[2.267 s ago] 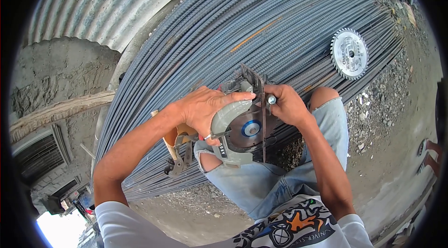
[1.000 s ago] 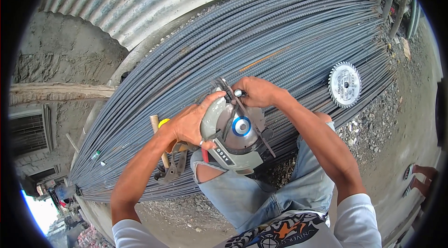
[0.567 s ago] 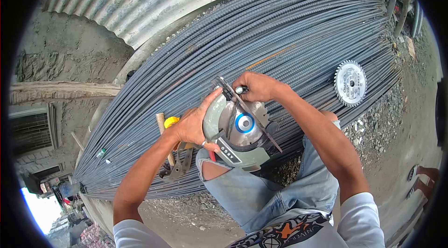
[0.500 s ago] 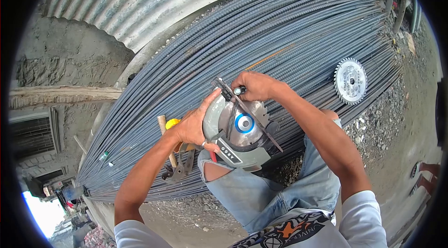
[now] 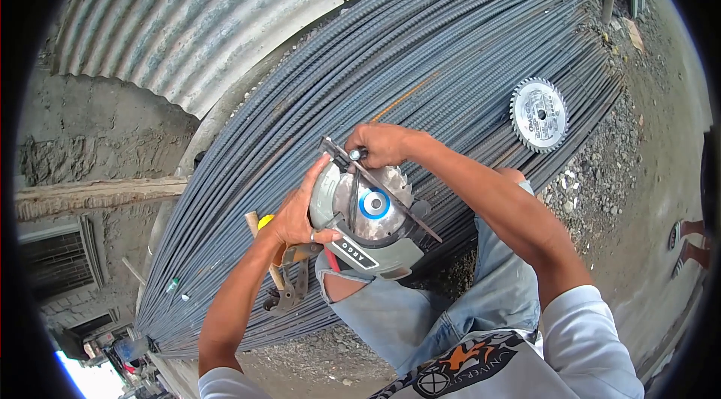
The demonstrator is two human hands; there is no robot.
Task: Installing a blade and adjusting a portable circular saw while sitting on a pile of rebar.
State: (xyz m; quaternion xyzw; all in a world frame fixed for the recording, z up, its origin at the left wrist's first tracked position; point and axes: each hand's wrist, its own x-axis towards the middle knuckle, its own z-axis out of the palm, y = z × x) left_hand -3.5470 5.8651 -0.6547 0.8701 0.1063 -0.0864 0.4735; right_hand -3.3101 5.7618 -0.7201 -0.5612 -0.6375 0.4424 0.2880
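Observation:
A grey circular saw (image 5: pixel 379 262) rests by my knees with its toothed blade (image 5: pixel 390 228) facing up at me. A blue ring surrounds the blade's centre. My left hand (image 5: pixel 295 216) is clasped around the saw's curved guard, thumb on the near side and fingers along the far side. At the far end of the thin metal base plate (image 5: pixel 409 213), my right hand (image 5: pixel 379 145) is closed, fingers curled against the saw beside a black knob (image 5: pixel 359 153). Whether it grips the knob or the plate edge is hidden.
A loose circular saw blade (image 5: pixel 539 115) lies to the right on a large bundle of ribbed steel bars (image 5: pixel 300 110). Left of my knee are a wooden handle (image 5: pixel 254 225) and a metal tool (image 5: pixel 289 295). Corrugated sheet (image 5: pixel 203 20) stands behind; gravel (image 5: pixel 593 192) lies right.
The view has shifted, so the saw, both hands and the loose blade appear slightly farther left. Both hands keep their places on the saw.

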